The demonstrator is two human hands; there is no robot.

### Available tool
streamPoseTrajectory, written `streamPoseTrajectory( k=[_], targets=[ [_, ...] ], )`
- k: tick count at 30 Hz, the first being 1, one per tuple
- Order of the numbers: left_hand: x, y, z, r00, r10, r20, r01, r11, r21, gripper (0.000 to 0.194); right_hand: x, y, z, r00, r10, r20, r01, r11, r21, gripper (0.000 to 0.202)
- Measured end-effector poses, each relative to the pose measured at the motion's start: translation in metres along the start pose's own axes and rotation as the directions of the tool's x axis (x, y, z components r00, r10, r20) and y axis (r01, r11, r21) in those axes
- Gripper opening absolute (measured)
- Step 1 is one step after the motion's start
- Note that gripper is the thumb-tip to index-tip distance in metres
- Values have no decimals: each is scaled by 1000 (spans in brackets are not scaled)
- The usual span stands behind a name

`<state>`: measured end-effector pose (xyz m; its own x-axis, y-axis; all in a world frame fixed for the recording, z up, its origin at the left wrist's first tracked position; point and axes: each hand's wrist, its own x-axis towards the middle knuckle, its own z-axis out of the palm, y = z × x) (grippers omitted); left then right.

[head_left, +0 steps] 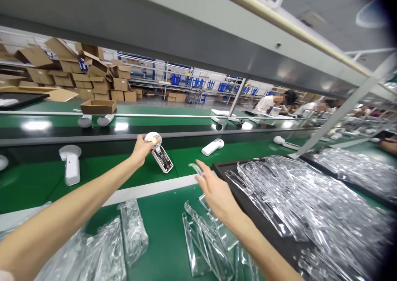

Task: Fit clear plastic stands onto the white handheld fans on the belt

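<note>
My left hand (pixel 143 149) grips the round head of a white handheld device (pixel 163 160), whose open handle shows a black circuit board. It is held over the green conveyor belt (pixel 182 155). My right hand (pixel 214 190) is closed on a small clear plastic piece (pixel 196 167), pinched between thumb and fingers. Below it, a loose pile of clear plastic pieces (pixel 201 239) lies on the green table (pixel 161 231). Another white device (pixel 212 147) lies on the belt behind my right hand, and one more (pixel 72 165) stands left of my left hand.
A black tray (pixel 238 194) heaped with clear plastic parts (pixel 297 190) fills the right side. Clear bags (pixel 133 227) lie at front left. A metal shelf (pixel 186 29) spans overhead, with a slanted post (pixel 335 115). Two people sit farther back; a cardboard tray (pixel 98 107) stands beyond the belt.
</note>
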<state>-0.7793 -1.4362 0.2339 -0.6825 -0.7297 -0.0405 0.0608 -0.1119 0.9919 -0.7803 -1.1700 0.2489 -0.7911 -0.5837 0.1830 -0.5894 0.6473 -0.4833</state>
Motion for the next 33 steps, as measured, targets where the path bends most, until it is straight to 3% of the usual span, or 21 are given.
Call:
streamPoseTrajectory(
  k=[3,6,11,17,23,26,28,30,31,33],
  targets=[
    [-41,26,5,988,102,119,-105,994,16,60,13,-42,20,996,-36,-78,22,985,-170,49],
    [-73,45,3,973,64,221,-69,997,15,52,18,-67,40,989,-57,-139,28,979,-202,51],
    [-93,53,-8,977,16,213,-24,999,34,52,11,-86,60,961,-109,-253,62,981,-185,50],
    [-100,51,-13,982,-25,185,17,999,42,55,-1,-86,79,945,-143,-293,98,982,-163,49],
    [-106,66,-16,984,103,146,-90,992,-87,59,-8,-70,79,978,-124,-167,149,978,147,60],
    [-111,61,-15,956,171,239,-107,960,-258,53,-11,-65,69,951,-187,-245,244,942,230,63],
    [-115,52,-15,913,132,385,-3,948,-317,47,-14,-64,61,925,-226,-306,301,927,224,60],
    [-119,42,-15,870,7,493,139,956,-258,45,-19,-65,56,923,-236,-305,306,929,209,57],
    [-121,38,-14,862,-50,504,179,961,-211,46,-21,-66,54,928,-233,-292,301,929,216,55],
    [-128,36,-11,890,-81,448,170,972,-162,46,-22,-67,51,940,-178,-290,267,913,308,54]
  ],
)
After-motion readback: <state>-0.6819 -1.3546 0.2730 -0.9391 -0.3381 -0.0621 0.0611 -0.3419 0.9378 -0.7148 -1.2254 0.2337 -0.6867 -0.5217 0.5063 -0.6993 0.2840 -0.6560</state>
